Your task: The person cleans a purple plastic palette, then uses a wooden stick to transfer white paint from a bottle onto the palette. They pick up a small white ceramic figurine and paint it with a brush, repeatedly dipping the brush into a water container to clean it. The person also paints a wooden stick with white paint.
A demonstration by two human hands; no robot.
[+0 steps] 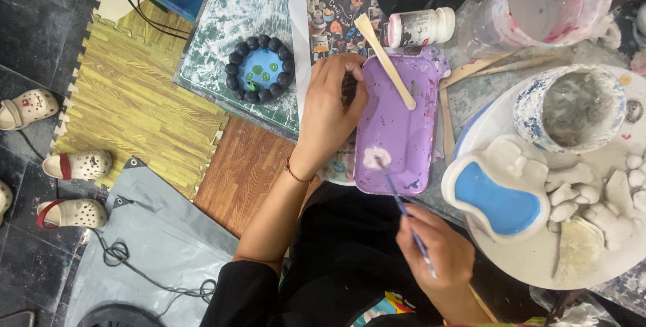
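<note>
The left hand grips the near-left edge of a purple tray, fingers curled over its rim, holding it steady. The right hand pinches a thin blue brush like a pen; the brush tip rests in a blob of pale pink paint at the tray's near end, just ahead of that hand and beside the left wrist. A wooden stick lies slanted across the tray's far end, just past the left fingers. Beyond it a small paint bottle lies on its side. To the right of the right hand sits a white clay dish with a blue inside, on a round board with small white clay pieces and a speckled cup. Left of the left hand, well apart, is a blue dish ringed with dark balls.
</note>
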